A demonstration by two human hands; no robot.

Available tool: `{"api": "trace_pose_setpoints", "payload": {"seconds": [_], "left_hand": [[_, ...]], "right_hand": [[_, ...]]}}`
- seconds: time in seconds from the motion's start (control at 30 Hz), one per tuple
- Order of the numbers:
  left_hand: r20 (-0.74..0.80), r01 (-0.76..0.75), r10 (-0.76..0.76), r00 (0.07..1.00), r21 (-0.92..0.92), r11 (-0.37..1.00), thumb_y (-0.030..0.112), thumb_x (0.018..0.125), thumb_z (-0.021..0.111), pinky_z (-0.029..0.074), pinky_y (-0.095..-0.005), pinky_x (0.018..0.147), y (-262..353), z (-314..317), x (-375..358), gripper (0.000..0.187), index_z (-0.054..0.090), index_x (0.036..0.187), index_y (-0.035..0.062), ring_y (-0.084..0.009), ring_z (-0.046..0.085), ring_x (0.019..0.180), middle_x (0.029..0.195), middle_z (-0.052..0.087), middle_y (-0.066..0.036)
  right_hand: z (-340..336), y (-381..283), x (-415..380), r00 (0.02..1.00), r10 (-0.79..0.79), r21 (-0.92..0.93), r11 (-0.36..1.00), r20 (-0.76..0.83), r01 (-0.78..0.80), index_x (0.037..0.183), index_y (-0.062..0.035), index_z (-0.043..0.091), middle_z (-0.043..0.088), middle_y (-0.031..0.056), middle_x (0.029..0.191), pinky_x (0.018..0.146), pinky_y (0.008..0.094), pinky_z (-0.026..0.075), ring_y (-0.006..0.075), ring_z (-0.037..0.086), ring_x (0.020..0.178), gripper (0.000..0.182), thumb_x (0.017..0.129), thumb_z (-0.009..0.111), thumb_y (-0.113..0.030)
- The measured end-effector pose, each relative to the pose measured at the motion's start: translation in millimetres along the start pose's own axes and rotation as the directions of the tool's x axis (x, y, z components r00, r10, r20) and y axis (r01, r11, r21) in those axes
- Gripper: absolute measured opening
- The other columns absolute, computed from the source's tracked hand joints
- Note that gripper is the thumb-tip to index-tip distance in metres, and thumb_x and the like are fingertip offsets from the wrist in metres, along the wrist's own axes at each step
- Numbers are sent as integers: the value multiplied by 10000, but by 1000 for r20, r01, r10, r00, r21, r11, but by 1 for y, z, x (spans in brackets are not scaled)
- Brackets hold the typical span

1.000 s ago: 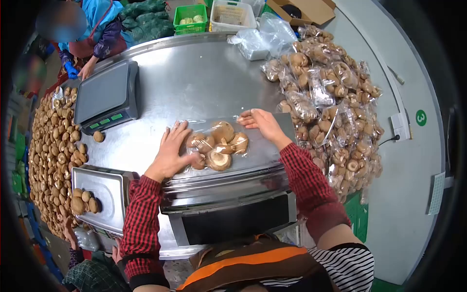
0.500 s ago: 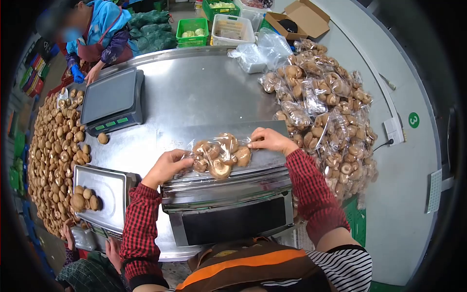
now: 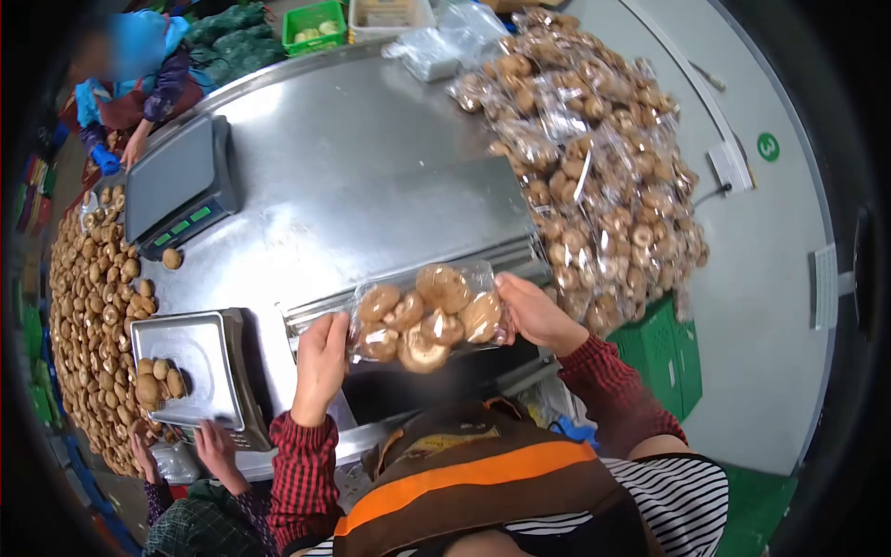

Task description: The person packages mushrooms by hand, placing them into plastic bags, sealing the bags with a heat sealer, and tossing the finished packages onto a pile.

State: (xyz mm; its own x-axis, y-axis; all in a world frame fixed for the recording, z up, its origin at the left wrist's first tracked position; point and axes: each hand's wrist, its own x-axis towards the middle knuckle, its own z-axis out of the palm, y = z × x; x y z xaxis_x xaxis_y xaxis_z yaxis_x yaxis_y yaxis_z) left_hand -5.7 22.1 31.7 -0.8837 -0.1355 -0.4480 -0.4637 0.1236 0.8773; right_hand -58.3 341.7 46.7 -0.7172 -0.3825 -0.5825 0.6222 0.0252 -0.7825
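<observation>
Between my two hands is a clear plastic bag of mushrooms, with several brown caps showing and one turned stem side up. My left hand pinches the bag's left end, thumb along its edge. On the opposite end, my right hand grips with thumb on top and fingers partly hidden. The bag is held above a metal machine with a dark front panel, which the bag and hands partly cover.
Bagged mushrooms are heaped on the right, loose mushrooms on the left. Two scales stand left; the nearer holds several mushrooms. Folded plastic bags lie at the back. One co-worker stands far left; another's hands are near left.
The bag has been lifted off the machine and drawn closer to me, both hands still on its ends. My view has tilted down. The near co-worker's hand has moved up beside the scale.
</observation>
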Motion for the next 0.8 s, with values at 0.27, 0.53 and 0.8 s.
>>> {"api": "trace_pose_setpoints", "payload": {"seconds": [0.27, 0.53, 0.8], "left_hand": [[-144, -196, 230, 963, 217, 956, 229, 993, 547, 345, -363, 518, -66, 41, -59, 396, 469, 700, -26, -185, 344, 550, 572, 432, -135], [146, -584, 763, 629, 737, 340, 193, 882, 685, 458, -419, 540, -109, 73, -7, 295, 532, 666, 62, -322, 570, 588, 670, 565, -119], [368, -427, 420, 830, -65, 902, 149, 876, 689, 395, -312, 525, -89, 147, -30, 232, 540, 711, 84, -203, 478, 570, 655, 504, -43]], "right_hand": [[23, 123, -50, 743, -339, -369, 920, -577, 133, 841, -19, 532, 528, 29, 627, 492, 274, 394, 94, 480, 540, 305, 1014, 519, -270], [-31, 256, -75, 292, -554, -587, 809, -780, -32, 812, 10, 558, 533, 145, 626, 540, 346, 424, 170, 507, 548, 298, 977, 577, -237], [47, 220, -98, 619, -725, -799, 546, -302, 250, 1041, -49, 616, 652, 148, 1008, 726, 375, 493, 283, 623, 917, 256, 917, 581, -270]]}}
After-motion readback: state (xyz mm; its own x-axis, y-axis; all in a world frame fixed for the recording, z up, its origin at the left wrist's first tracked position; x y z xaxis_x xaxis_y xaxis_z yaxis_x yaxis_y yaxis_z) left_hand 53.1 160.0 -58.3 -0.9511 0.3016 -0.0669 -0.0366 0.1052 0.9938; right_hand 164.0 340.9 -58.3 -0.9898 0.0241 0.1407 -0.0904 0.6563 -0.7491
